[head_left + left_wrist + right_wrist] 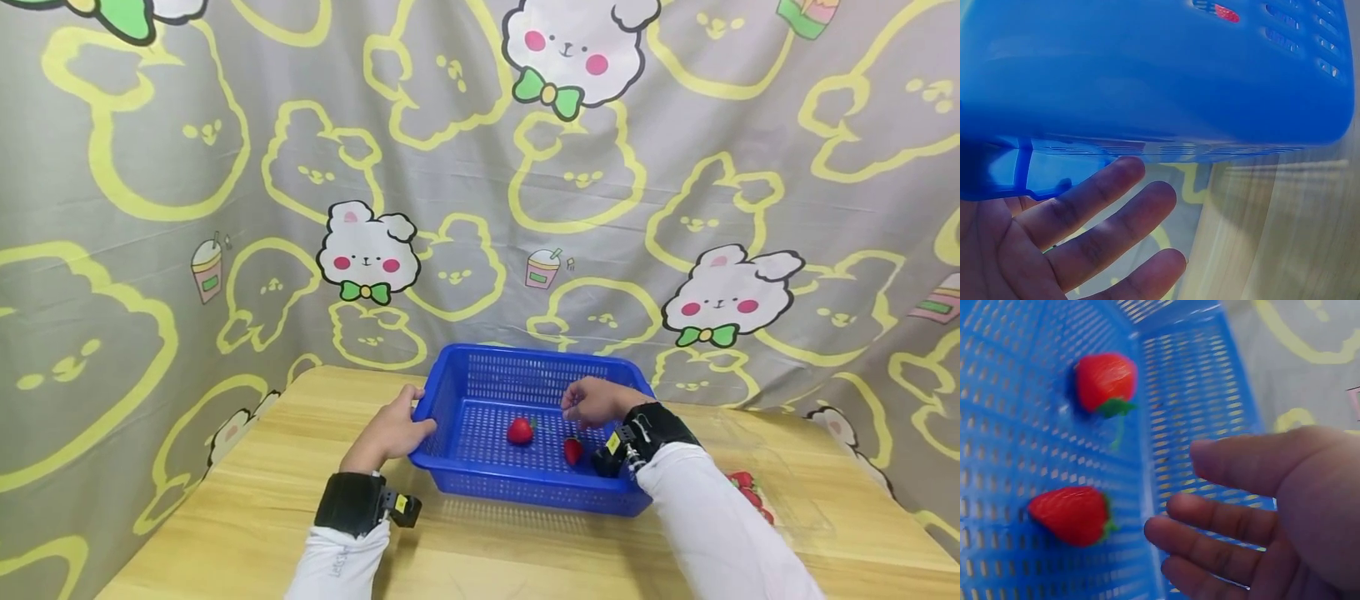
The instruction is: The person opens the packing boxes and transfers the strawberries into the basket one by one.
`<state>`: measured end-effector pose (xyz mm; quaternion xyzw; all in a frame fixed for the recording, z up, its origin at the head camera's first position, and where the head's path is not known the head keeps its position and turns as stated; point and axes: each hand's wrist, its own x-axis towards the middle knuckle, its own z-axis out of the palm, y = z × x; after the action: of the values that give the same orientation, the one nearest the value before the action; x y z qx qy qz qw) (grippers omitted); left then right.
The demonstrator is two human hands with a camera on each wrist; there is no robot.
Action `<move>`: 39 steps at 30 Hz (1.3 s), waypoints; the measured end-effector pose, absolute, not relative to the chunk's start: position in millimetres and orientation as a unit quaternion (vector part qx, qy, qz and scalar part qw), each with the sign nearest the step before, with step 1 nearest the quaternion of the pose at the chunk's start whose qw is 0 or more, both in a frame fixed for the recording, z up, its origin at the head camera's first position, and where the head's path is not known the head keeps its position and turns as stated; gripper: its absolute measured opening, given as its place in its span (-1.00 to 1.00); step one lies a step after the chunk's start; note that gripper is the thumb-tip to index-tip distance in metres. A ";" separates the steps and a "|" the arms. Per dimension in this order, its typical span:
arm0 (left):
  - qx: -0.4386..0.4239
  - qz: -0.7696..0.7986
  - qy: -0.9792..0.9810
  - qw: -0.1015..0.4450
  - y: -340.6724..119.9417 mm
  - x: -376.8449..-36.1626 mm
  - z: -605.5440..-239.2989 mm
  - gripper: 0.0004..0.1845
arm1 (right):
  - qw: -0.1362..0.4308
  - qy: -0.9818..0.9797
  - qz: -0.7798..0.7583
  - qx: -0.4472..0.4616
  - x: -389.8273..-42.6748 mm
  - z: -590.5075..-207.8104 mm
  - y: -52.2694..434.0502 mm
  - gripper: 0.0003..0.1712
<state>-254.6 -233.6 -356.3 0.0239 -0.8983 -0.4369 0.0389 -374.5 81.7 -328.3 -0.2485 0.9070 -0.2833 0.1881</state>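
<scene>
Left hand (393, 432) rests against the left rim of the blue perforated plastic basket (480, 358), fingers straight and spread, the thumb over the edge; the wrist view shows the palm beside the basket wall, not clamped round it. The basket stands on the pale wooden bench (225, 517), near its back edge. Two red strawberries lie apart on the basket floor, one (520, 431) near the middle, one (573, 451) towards the right. Right hand (594, 402) hovers above them, fingers loosely bent, holding nothing. Further strawberries (746, 487) lie on the bench in what appears to be a clear tray, right of the sleeve.

Risks, as judged: the light basket may slide, being only steadied; soft fruit may bruise if pinched hard; the right sleeve may sweep the fruit outside.
</scene>
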 end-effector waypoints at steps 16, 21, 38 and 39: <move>0.026 -0.435 -0.900 0.024 -236.6 -257.2 -355.1 -0.46 | 0.013 0.897 -0.314 -0.312 -343.0 -286.1 129.0 -0.78; 0.025 -0.429 -0.903 0.018 -236.2 -256.8 -352.8 -0.47 | -0.069 0.885 -0.370 -0.273 -324.0 -292.1 153.4 -0.78; 0.017 -0.428 -0.904 0.002 -240.7 -259.0 -353.7 -0.46 | -0.205 0.867 -0.454 0.002 -299.5 -331.6 217.5 -0.63; 0.015 -0.426 -0.904 0.000 -240.6 -259.6 -353.8 -0.46 | -0.196 0.882 -0.429 0.008 -299.6 -333.9 220.3 -0.63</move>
<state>-259.6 -240.6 -353.8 0.0149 -0.9044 -0.4264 0.0004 -299.6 220.3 -333.9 0.0080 0.8818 -0.4288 -0.1964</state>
